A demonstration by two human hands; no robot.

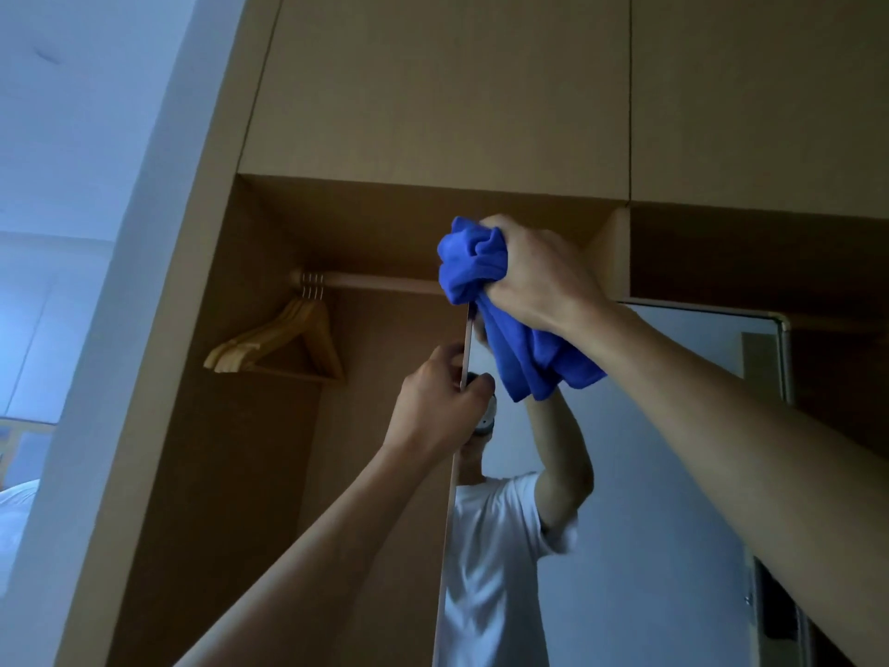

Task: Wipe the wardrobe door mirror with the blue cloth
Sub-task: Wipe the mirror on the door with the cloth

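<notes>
View looks up at open wardrobe (202,426), light wood, dim light. R hand (539,272) is raised, fingers curled tight round the bunched blue cloth (481,276). Top of cloth bulges out past the knuckles, rest hangs below the wrist. Cloth sits at upper-L corner of the mirror (673,450) on the wardrobe door, loose end draped in front of the glass. Can't tell if it presses on the glass or just hangs before it. L hand (440,392) is lower down, gripping the mirror's L edge w/ fingers wrapped round it, just below the cloth and apart from it. Glass seen at a slant, rounded frame corner visible top R. Glass shows reflection (495,546) of a person in white T-shirt, arm up. Inside wardrobe: wooden rail (380,284) runs across under the top panel, a few wooden hangers (284,344) bunched together at its L end. Above: closed upper cabinet doors (433,79). White wall (96,185) to L of wardrobe.
</notes>
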